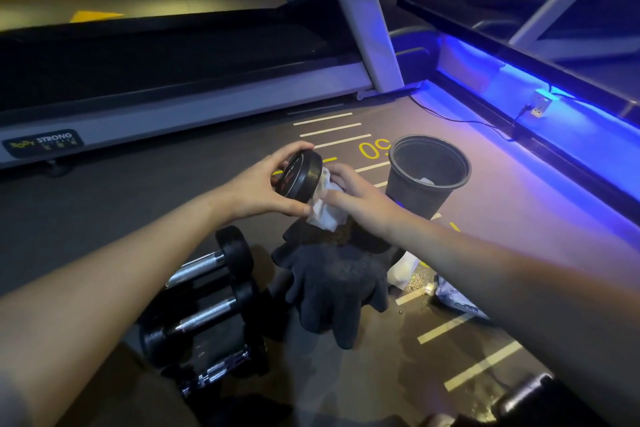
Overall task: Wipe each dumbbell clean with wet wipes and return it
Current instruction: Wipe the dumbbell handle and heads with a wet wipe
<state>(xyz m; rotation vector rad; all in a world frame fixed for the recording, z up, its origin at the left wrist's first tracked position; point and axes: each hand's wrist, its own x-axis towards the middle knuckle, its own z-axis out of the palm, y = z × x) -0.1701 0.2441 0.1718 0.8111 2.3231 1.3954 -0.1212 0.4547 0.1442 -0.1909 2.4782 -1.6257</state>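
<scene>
My left hand (266, 187) grips the upper black head of a dumbbell (300, 175), which stands tilted on end over a dark cloth (332, 288). My right hand (360, 199) presses a crumpled white wet wipe (323, 210) against the dumbbell just below that head, so the handle is hidden. Three more dumbbells with chrome handles lie in a row on the floor at the lower left: one (214, 258), another (204, 317) and a third (221, 367).
A black bin (408, 191) with a used wipe inside stands right of my hands. A white wipes packet (403, 269) and a plastic wrapper (453, 298) lie on the floor. A treadmill (173, 107) runs along the back. Another dumbbell end (530, 395) shows at bottom right.
</scene>
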